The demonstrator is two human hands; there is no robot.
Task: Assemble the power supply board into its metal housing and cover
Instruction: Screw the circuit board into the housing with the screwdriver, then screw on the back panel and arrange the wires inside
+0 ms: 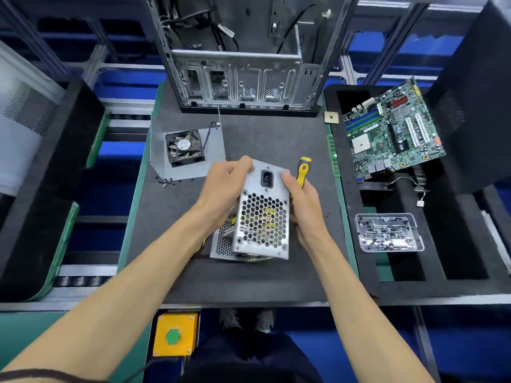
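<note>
A silver metal power supply housing (262, 217) with a honeycomb grille and a black power socket stands tilted above the dark mat (262, 139). My left hand (226, 183) grips its upper left corner with curled fingers. My right hand (304, 205) holds its right side, thumb on the top face. Below it lies a second perforated metal part (222, 243), partly hidden. Yellow components show through the grille; the board itself is mostly hidden.
A yellow-and-black screwdriver (302, 172) lies behind my right hand. A fan (184, 147) on a metal plate (213, 145) with loose screws (166, 181) sits at left. An open computer case (240, 78) stands behind. A motherboard (392, 131) and a screw tray (388, 232) are at right.
</note>
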